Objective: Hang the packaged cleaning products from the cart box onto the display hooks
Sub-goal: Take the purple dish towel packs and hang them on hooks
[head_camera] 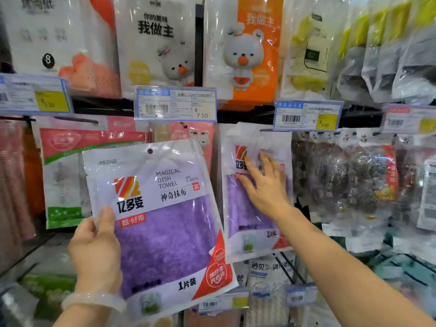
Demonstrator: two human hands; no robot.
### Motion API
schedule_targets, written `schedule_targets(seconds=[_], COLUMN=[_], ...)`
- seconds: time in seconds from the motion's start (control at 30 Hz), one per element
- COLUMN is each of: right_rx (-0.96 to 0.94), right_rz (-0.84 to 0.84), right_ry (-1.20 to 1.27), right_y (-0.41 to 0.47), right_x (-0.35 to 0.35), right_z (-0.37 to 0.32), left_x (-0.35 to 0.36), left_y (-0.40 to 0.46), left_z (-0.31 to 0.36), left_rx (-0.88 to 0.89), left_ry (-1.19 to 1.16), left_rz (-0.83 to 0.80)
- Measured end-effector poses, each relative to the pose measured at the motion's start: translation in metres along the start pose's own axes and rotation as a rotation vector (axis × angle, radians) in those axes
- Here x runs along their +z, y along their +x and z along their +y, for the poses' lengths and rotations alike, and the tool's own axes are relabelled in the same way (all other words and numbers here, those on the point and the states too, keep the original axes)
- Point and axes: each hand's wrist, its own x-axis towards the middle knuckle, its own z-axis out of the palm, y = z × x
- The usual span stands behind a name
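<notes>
left hand (95,252) gripping purple dish towel pack (158,223) by its left edge, tilted, right hand (264,187) fingers spread flat on hanging matching pack (256,192), steel scrubber packs (349,180) crowding right beside it

A store display rack (236,113) of dark rails carries rows of hanging packets. Along its upper rail hang bear-printed packs (245,50) and yellow sponges (306,55); price tags (175,103) clip to the middle rail; below hang a purple dish towel packet (250,208) and steel scourers (349,180) toward the right edge
</notes>
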Motion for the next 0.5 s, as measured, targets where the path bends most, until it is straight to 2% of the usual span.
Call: schedule_targets(seconds=[0.17,0.23,0.3,0.37,0.43,0.5], right_rx=[0.097,0.197,0.356,0.408,0.297,0.154], right_rz=[-0.318,-0.405,-0.392,-0.375,-0.349,-0.228], right_ry=[-0.244,0.004,0.539,0.938,1.045,0.97], right_y=[0.011,0.006,-0.009,-0.023,-0.034,-0.044], right_x=[-0.006,-0.009,-0.019,-0.033,-0.042,-0.051], right_z=[0.017,0.012,-0.001,-0.012,-0.017,-0.02], left_x=[0.001,0.003,0.007,0.014,0.023,0.034], left_y=[-0.003,-0.007,-0.013,-0.02,-0.028,-0.037], left_z=[-0.003,-0.006,-0.007,-0.008,-0.009,-0.01], left_rx=[-0.008,-0.026,-0.031,-0.016,-0.029,-0.048], left_ry=[0.004,-0.012,0.004,0.009,-0.015,-0.017], left_rz=[-0.01,-0.049,-0.106,-0.147,-0.182,-0.266])
